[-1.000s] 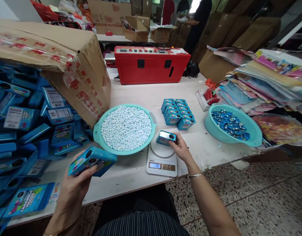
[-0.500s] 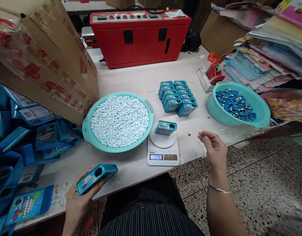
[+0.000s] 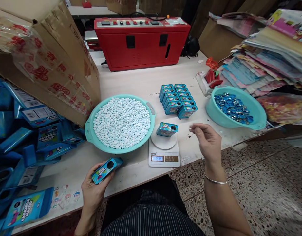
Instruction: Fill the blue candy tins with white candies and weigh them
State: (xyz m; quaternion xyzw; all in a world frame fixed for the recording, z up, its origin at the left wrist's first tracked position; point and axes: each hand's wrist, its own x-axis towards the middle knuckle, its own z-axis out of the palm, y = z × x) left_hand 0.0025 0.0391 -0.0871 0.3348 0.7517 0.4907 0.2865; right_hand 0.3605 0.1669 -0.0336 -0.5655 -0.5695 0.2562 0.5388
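Observation:
My left hand (image 3: 93, 190) grips a blue candy tin (image 3: 101, 173), tilted, with the round hole in its top facing up. It is in front of a turquoise colander (image 3: 116, 152) full of small white candies (image 3: 121, 123). Another blue tin (image 3: 165, 131) stands on the white kitchen scale (image 3: 154, 164), whose lit display seems to read 153.9. Right of the scale, my right hand (image 3: 210, 142) hovers above the table, its thumb and fingertips pinched together. Whatever may be between them is too small to make out.
Two rows of blue tins (image 3: 177, 103) stand behind the scale. A turquoise bowl (image 3: 215, 114) of blue caps is at the right, by a tape dispenser (image 3: 212, 77) and stacked printed bags (image 3: 259, 62). Left are a carton (image 3: 74, 65) and heaped tins (image 3: 47, 134). A red machine (image 3: 143, 49) stands behind.
My left hand has moved right and slightly up with its tin, closer to the scale. My right hand has come left, nearer the scale. The view has shifted a little.

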